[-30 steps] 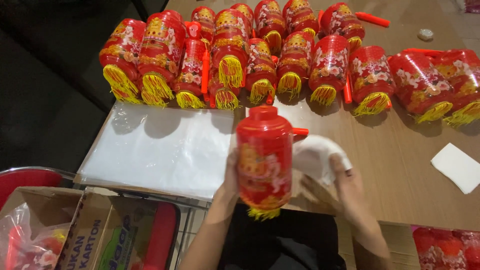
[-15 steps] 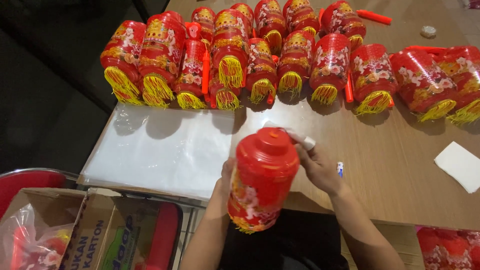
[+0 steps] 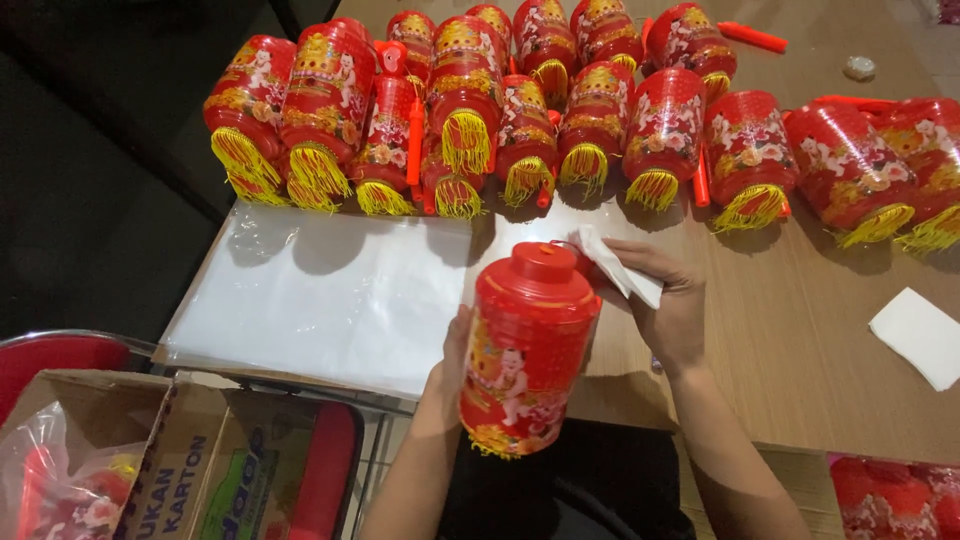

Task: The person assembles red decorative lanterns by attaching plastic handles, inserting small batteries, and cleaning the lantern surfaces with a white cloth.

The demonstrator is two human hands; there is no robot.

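Lantern (image 3: pixel 525 350), red and upright near the surface's (image 3: pixel 800 340) near edge, is gripped by the left hand (image 3: pixel 455 345) with fingers curled behind it, while the right hand (image 3: pixel 665 305) pinches a white cloth (image 3: pixel 620 270) at its top.

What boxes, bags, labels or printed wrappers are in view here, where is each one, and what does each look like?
Cardboard box: bottom left, below the table edge, brown, flaps open, printed green and dark on the side.
Plastic bag: inside that box, clear, crumpled, red goods within.
Clear plastic sheets: flat on the table, left of the hands, rectangular, glossy.
Printed wrap on the held lantern: red and gold, picture of a child.
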